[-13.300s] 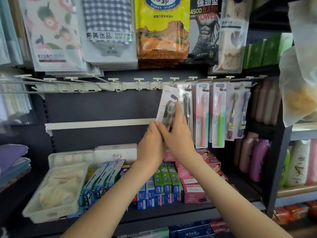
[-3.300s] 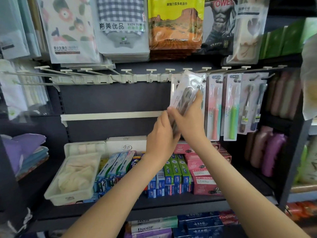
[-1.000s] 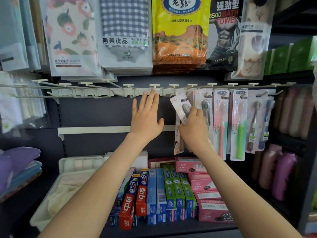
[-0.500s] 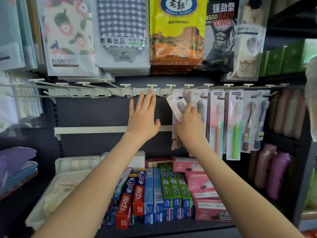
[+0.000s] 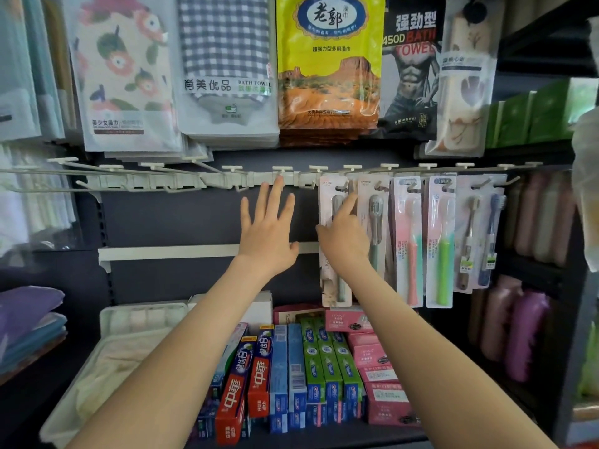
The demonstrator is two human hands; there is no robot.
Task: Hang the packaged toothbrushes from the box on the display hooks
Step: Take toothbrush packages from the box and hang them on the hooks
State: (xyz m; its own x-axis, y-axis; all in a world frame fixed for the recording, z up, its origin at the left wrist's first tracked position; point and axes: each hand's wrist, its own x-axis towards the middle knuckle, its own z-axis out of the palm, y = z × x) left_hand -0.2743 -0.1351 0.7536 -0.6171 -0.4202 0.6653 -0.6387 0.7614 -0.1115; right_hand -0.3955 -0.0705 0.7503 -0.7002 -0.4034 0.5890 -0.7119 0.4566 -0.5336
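Shop shelving, dark grey back panel (image 5: 181, 218). White hook rail (image 5: 146, 182) runs across it, white strip (image 5: 168, 252) lower down. Above the rail hang bagged towels: floral pack (image 5: 123, 76), checked pack (image 5: 223, 59), yellow pack (image 5: 327, 66). Lower shelf (image 5: 324, 438) is dark and carries upright toothpaste boxes (image 5: 291, 367) in red, blue and green, pink boxes (image 5: 376, 361) beside them, and a white tray (image 5: 107, 314) with pale cloth at left. Folded purple and blue cloths (image 5: 26, 306) far left. Right bay behind a dark upright (image 5: 580, 351): pink and purple bottles (image 5: 525, 335), green boxes (image 5: 531, 115) higher up. Light soft and even.
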